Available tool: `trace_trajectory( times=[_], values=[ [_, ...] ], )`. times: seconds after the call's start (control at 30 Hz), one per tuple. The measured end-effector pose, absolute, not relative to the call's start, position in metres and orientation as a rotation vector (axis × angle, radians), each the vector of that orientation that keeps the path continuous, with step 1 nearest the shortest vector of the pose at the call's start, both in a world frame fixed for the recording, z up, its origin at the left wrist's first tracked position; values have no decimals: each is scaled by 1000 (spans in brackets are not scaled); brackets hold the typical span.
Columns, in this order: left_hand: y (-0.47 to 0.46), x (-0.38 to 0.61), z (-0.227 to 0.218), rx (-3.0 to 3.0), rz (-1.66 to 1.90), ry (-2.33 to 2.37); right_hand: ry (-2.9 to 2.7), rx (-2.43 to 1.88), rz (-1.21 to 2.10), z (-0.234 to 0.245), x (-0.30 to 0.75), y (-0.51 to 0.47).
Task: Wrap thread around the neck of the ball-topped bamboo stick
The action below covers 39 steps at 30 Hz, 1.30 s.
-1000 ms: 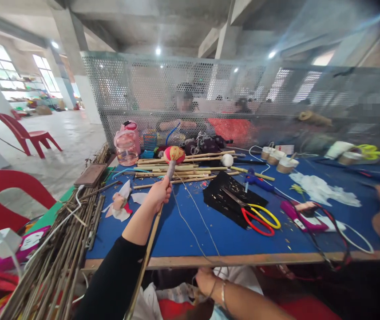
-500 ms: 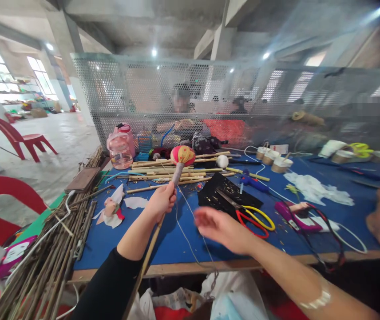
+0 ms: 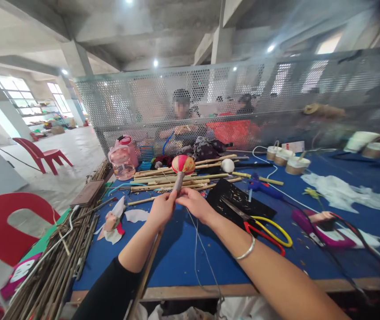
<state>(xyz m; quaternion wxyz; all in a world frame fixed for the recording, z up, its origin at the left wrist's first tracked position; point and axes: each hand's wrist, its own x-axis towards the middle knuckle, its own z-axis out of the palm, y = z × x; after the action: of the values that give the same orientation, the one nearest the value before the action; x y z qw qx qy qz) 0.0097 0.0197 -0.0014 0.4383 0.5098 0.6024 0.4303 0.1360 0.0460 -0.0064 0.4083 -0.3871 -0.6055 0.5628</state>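
My left hand is wrapped around a wooden stick that slants up from the table's front edge. At the stick's top is a round head covered in red and yellow cloth. Grey yarn is wound closely around the neck under that head. My right hand is closed against the neck, its fingertips meeting my left hand. From beneath it, loose grey yarn hangs in two strands past the table edge; the exact pinch is hidden by the fingers.
Scissors with red and yellow handles lie partly on black cloth. Behind are bamboo sticks, a white ball, a blue glue gun and a pink jug. Thin branches line the left edge. A co-worker sits behind the mesh.
My right hand has come in from the open position at the right and closed at the neck beside my left hand. My left hand keeps its hold on the stick. The view has shifted slightly.
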Motion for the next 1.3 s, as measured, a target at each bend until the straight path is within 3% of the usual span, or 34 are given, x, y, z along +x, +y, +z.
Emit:
trace_trajectory(
  times=[0.27,0.6,0.97,1.3],
  values=[
    [14,14,2,783,1208,1054,-1427,-838,1426,-19,150,54],
    [-3,16,-4,693,1093,623,-1339,-513,2015,-14,156,51],
    [0,21,-17,1171,1279,1236,-1344,-737,1687,-15,159,49],
    [-3,19,-7,1013,1192,914,-1287,-578,1895,-14,165,52]
  ],
)
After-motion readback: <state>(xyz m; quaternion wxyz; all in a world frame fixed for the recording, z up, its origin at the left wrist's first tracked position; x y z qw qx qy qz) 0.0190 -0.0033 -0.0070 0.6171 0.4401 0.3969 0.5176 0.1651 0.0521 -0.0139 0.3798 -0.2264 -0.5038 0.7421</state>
